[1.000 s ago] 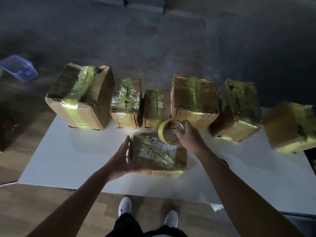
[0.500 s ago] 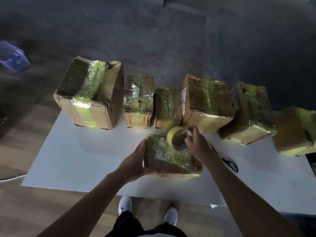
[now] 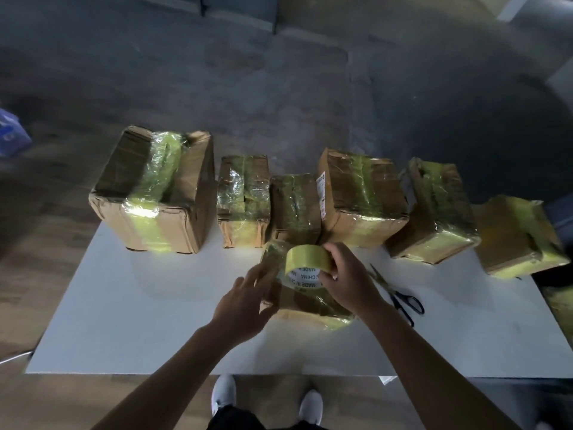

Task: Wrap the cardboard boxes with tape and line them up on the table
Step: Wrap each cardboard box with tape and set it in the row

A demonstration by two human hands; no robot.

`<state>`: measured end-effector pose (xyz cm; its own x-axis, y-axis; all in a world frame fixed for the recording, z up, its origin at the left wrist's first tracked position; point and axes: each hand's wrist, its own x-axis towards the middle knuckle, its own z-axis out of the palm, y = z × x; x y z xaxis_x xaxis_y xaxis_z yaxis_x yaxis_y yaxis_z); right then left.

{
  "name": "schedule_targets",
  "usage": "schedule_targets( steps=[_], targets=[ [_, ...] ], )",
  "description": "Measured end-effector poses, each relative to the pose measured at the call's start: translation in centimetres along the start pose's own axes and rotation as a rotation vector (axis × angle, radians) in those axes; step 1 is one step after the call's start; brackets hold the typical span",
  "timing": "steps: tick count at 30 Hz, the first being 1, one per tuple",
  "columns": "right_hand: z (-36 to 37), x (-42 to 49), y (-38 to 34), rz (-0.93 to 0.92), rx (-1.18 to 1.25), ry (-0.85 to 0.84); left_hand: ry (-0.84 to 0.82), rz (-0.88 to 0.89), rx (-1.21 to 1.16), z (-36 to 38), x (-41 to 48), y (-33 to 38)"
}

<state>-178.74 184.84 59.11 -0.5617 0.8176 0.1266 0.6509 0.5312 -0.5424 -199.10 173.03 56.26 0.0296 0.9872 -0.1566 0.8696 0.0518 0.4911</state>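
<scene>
Your right hand (image 3: 347, 283) is gripping the tape (image 3: 305, 259) atop the box (image 3: 307, 304). Your left hand (image 3: 245, 305), fingers loosely straight, is touching the box's left side.

- Scissors (image 3: 403, 297): black handles, lying flat on the table (image 3: 124, 305) towards its right side, blades pointing away and to the left.
- Blue thing (image 3: 12, 135): on the floor at the far left, cut off by the frame; it may be a plastic crate.
- Shoes (image 3: 224, 395): a white pair, on the floor just under the table's near edge.
- Floor (image 3: 46, 243): wood planks near and left, grey further off.
- Cord (image 3: 14, 357): thin and white, on the planks by the table's near left corner.
</scene>
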Motion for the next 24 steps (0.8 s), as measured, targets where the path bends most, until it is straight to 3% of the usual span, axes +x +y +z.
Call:
schedule_targets(
  steps=[6,9,11,14,15,19,24],
  targets=[
    [-0.3,-0.1,0.2,0.04,0.002,-0.024,0.01,-0.032,-0.023,1.1,-2.0,0.8],
    [-0.3,0.2,-0.3,0.004,0.006,-0.046,0.14,-0.099,-0.129,0.1,-1.8,1.5],
    [-0.3,0.5,-0.7,-0.026,-0.001,-0.062,0.226,-0.28,-0.393,-1.1,-0.1,1.4],
    [-0.4,1.0,-1.4,-0.116,-0.032,-0.092,0.125,-0.545,-1.092,-3.1,2.5,1.1],
    [-0.4,1.1,-1.6,-0.148,-0.045,-0.099,0.081,-0.571,-1.214,-3.7,2.9,1.0],
    [-0.6,1.8,-2.3,-0.202,-0.094,-0.085,0.042,-0.559,-1.279,-4.3,3.6,0.3],
    [-0.7,2.0,-2.3,-0.223,-0.196,-0.107,0.07,-0.512,-1.194,-4.6,3.9,0.4]
  ],
)
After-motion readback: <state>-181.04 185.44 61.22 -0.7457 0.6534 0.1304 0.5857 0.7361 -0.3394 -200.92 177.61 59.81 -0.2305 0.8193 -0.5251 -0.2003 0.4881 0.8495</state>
